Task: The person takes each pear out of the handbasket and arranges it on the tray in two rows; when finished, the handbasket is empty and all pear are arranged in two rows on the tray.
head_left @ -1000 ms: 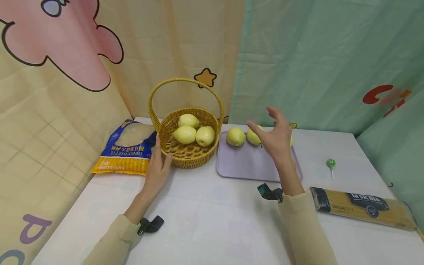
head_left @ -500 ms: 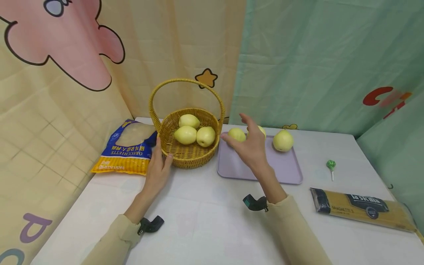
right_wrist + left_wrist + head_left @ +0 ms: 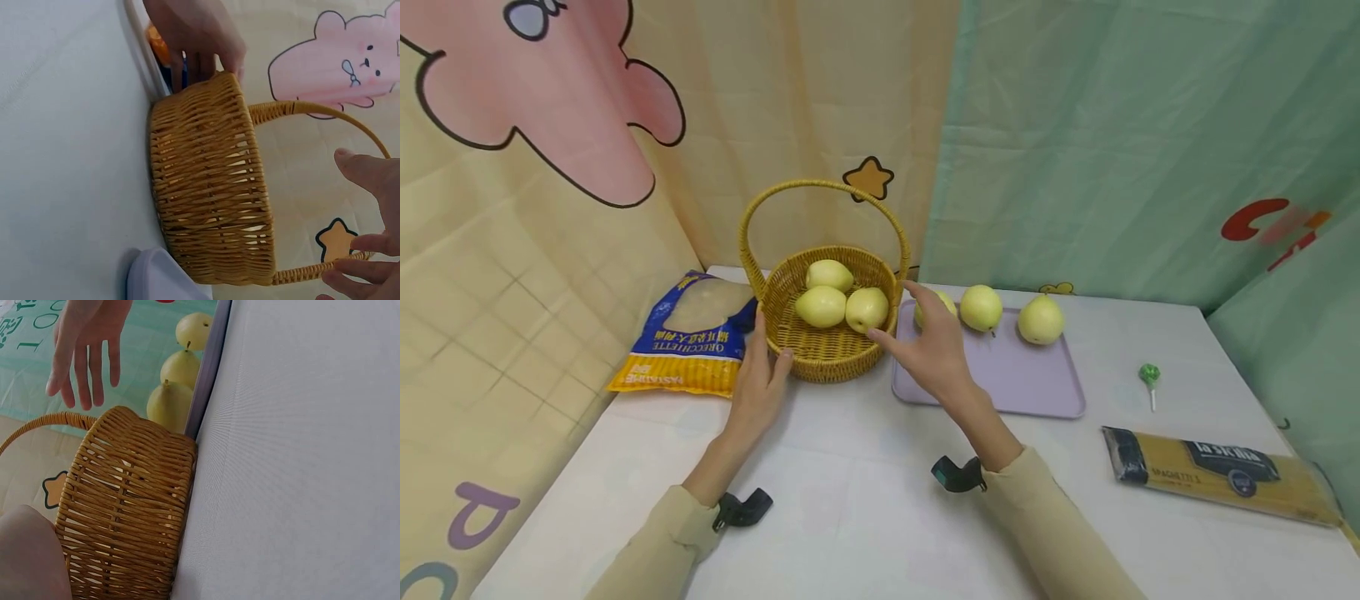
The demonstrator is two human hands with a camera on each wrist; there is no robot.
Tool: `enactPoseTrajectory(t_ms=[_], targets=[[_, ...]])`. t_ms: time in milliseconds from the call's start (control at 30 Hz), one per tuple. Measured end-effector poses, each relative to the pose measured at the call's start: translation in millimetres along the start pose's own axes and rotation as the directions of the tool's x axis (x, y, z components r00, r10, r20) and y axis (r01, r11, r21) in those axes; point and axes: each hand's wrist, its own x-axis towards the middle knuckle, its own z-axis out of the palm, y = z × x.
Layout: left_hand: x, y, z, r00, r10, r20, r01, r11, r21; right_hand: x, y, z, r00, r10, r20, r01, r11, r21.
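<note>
A woven wicker basket (image 3: 829,371) with a tall handle stands on the table and holds three yellow-green pears (image 3: 821,307). Against its left side rests my left hand (image 3: 758,390); the right wrist view shows its thumb by the rim and its fingers straight along the outer wall. My right hand (image 3: 936,346) hovers at the basket's right rim, fingers spread, nothing between them. Behind it lies a lilac tray (image 3: 1022,387), where three more pears (image 3: 981,308) sit in a row along the back edge. The leftmost of these is partly hidden by that hand.
Left of the basket lies a blue and yellow pasta bag (image 3: 688,333). On the right are a green lollipop (image 3: 1150,379) and a long spaghetti packet (image 3: 1221,475). A printed curtain (image 3: 1112,150) hangs behind the table.
My right hand has moved left from above the tray to the basket's right rim, uncovering the middle and right pears on the tray. My left hand and the basket stay put.
</note>
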Motion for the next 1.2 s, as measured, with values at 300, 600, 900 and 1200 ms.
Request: enactPoseTrajectory(t_ms=[300, 600, 900, 1200], targets=[[0.7, -1.5, -2.6, 1.0, 0.003, 0.002, -0.003, 1.0, 0.002, 4.6, -7.4, 28.6, 0.996, -0.08, 0.047, 0.079, 0.997, 0.023], [-0.5, -3.0, -0.7, 1.0, 0.006, -0.004, -0.006, 1.0, -0.005, 25.3, -18.6, 51.2, 0.995, -0.014, 0.095, 0.014, 1.0, 0.003], [0.7, -0.4, 0.1, 1.0, -0.006, 0.003, 0.006, 1.0, 0.001, 42.5, -23.7, 69.4, 0.993, 0.0, 0.117, -0.001, 1.0, 0.01], [0.3, -0.3, 0.2, 1.0, -0.002, -0.001, 0.002, 1.0, 0.001, 58.6, -24.1, 83.4, 0.99, 0.046, 0.133, -0.046, 0.999, -0.003]])
